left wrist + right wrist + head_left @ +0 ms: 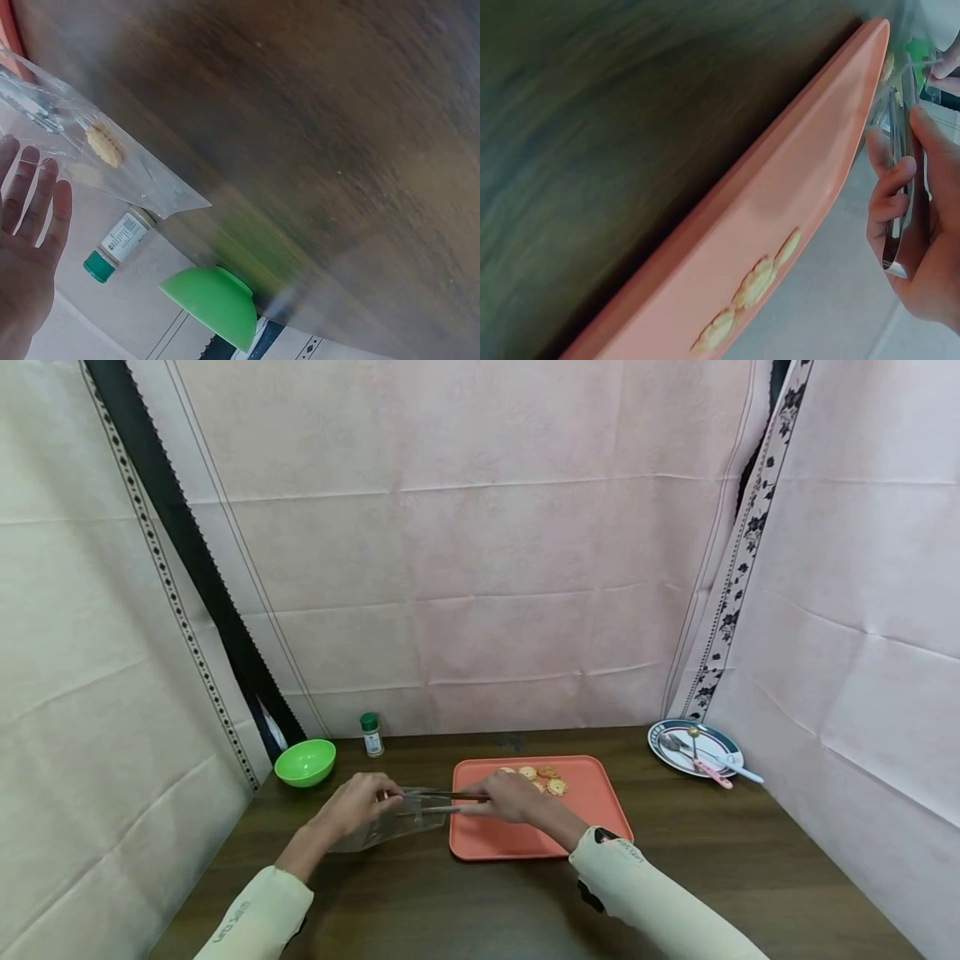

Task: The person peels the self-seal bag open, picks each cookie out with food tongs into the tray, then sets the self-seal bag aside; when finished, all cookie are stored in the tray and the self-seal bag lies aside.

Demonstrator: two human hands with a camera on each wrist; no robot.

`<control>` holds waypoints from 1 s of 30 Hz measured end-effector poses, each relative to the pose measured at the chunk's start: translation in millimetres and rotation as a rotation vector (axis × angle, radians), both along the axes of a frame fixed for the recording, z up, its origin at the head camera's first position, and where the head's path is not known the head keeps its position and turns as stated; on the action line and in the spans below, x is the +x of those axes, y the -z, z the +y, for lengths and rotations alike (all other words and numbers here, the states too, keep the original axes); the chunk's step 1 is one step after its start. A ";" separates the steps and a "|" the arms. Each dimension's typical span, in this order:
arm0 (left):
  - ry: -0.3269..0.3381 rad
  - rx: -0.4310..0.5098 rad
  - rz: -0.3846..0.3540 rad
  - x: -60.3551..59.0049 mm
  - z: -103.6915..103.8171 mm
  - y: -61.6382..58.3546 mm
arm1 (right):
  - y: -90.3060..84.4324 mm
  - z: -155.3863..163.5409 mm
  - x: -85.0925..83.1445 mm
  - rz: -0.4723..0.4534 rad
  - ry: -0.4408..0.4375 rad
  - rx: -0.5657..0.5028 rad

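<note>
My left hand [363, 803] pinches the edge of a clear plastic bag [384, 832] to the left of the tray. A single scalloped cookie [105, 145] shows inside the bag in the left wrist view. Metal tongs [908, 238] are gripped in my right hand [512, 798], over the left part of the tray. Their arms point left, and the tips reach into the bag's mouth. Several round cookies [557, 787] lie on the coral tray [600, 814], partly hidden behind my right hand in the head view.
At the back left stand a green bowl [305, 764] and a small green-capped shaker bottle [372, 735]. A rimmed plate [662, 752] with cutlery sits at the back right, one light-blue handle [750, 775] sticking out past its edge. Cloth walls [495, 610] border the wooden table [465, 910].
</note>
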State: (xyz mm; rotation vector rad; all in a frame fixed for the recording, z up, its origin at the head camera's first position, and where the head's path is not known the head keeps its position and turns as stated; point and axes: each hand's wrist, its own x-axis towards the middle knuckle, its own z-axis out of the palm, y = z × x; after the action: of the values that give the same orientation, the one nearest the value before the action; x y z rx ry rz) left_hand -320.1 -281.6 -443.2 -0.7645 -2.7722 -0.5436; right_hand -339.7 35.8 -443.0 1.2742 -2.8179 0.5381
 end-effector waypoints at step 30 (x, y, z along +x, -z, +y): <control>0.001 -0.006 0.004 -0.4 -10.3 -2.3 | 9.8 -36.7 -10.6 0.023 0.095 0.036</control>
State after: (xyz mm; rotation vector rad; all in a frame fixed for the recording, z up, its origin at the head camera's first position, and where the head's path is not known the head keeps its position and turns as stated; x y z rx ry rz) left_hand -320.5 -291.9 -440.9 -0.7682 -2.7713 -0.5331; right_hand -350.3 -0.9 -452.8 1.1376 -2.8640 0.4680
